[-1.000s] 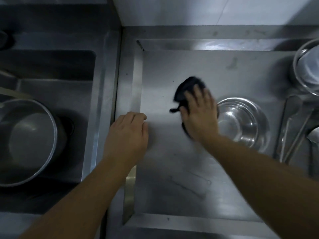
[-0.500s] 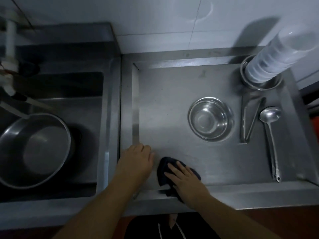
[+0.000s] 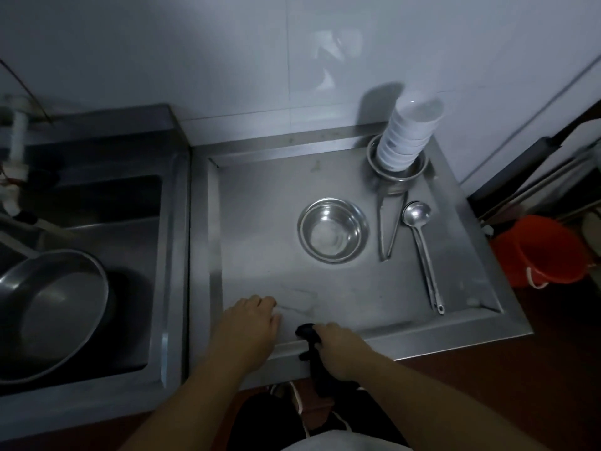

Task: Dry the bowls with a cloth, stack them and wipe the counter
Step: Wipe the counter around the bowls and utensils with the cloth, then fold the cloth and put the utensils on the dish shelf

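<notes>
A stack of steel bowls (image 3: 333, 230) stands upright in the middle of the steel counter tray (image 3: 260, 203). My right hand (image 3: 338, 348) grips a dark cloth (image 3: 314, 356) at the tray's front rim; the cloth hangs down over the edge. Just left of it, my left hand (image 3: 248, 325) rests on the counter surface, fingers loosely curled and holding nothing. At the back right, a tall stack of white bowls (image 3: 406, 138) leans in a steel bowl (image 3: 395, 172).
Steel tongs (image 3: 388, 222) and a ladle (image 3: 422, 249) lie right of the steel bowls. On the left is a sink (image 3: 107, 203) holding a large steel basin (image 3: 55, 307). A red bucket (image 3: 536, 252) stands on the floor at the right.
My right hand has pulled the cloth from mid-counter back to the front rim, where it now hangs over the edge. My view has risen and widened. The left hand stays put.
</notes>
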### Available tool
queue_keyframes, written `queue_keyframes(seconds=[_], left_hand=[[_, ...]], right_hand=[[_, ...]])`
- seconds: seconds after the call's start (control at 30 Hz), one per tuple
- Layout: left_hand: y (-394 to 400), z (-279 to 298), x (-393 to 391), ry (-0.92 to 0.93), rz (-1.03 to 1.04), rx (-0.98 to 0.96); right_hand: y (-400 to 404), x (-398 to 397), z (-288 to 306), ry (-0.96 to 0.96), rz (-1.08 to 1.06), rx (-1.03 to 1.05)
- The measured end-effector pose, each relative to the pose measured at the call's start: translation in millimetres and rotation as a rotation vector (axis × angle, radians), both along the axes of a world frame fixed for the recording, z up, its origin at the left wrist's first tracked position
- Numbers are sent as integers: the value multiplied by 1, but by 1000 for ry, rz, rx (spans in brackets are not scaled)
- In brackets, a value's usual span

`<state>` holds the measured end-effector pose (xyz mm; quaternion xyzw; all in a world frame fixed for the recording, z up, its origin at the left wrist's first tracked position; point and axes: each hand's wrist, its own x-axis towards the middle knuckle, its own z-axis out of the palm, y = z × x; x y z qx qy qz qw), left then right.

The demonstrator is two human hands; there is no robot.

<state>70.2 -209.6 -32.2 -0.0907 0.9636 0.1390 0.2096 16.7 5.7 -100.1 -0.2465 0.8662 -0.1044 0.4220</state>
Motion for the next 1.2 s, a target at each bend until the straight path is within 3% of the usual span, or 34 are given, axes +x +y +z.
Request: queue_keyframes(seconds=[0.17,0.37,0.47,0.53,0.63,0.9,1.03,1.2], left_hand=[[59,35,-3,53,90,46],[129,82,-7,100,383,385],[149,109,-14,94,559,691],[158,130,-21,84,666,960],[164,162,-26,77,641,1197],[150,209,-41,303,535,1156],[136,225,-51,423,635,1285],[111,241,-62,490,714,1325]], right_hand=[[51,-36,59,-270,-524,-280],[101,-59,143,-693,-1171,-744],[114,-67,188,-873,-1145,-937],[119,-71,210,-893,-1098,-1022],[121,-72,236,-888,-1007,-1095],[91,-79,270,-850,-1095,-1207],[85,-85,289,-858,-982,-1310],[82,-89,292,-760,-859,-1135]])
